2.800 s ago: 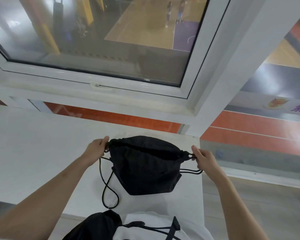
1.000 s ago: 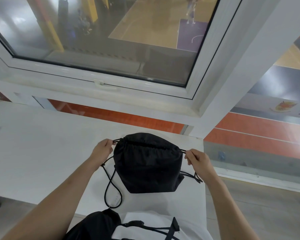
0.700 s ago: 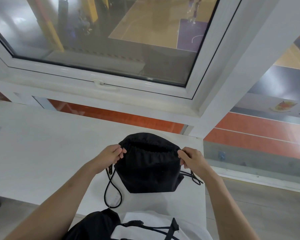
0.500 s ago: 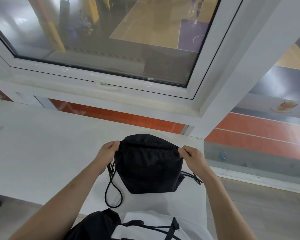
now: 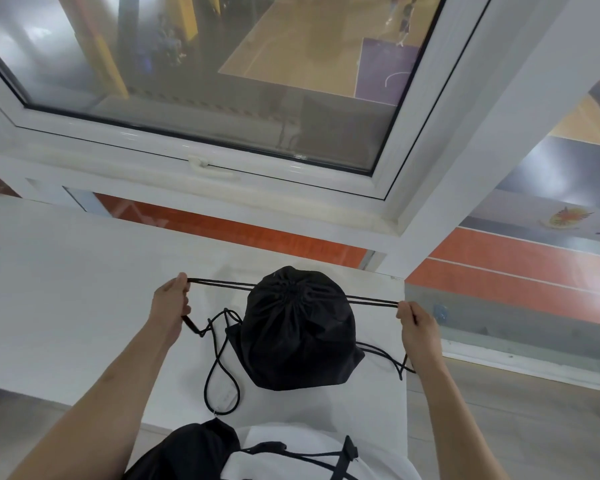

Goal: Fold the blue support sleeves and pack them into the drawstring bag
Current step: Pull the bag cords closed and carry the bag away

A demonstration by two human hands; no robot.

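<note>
A black drawstring bag (image 5: 298,334) lies on the white table (image 5: 66,289), bulging, its mouth gathered tight into a pucker at the far end. My left hand (image 5: 170,306) pinches the left pair of cords (image 5: 222,284), stretched taut out to the left. My right hand (image 5: 418,323) pinches the right pair of cords (image 5: 373,301), stretched taut to the right. Slack cord loops (image 5: 220,386) trail on the table toward me. No blue support sleeves are visible; the bag's inside is hidden.
A white window frame (image 5: 257,188) with a latch (image 5: 205,168) rises just behind the table. The table's right edge (image 5: 406,341) runs close to my right hand, with wooden floor (image 5: 516,427) beyond. My white and black clothing (image 5: 274,452) shows at the bottom.
My hands left the bag's rim, took the cords and pulled them apart sideways. The bag's mouth went from open to cinched shut.
</note>
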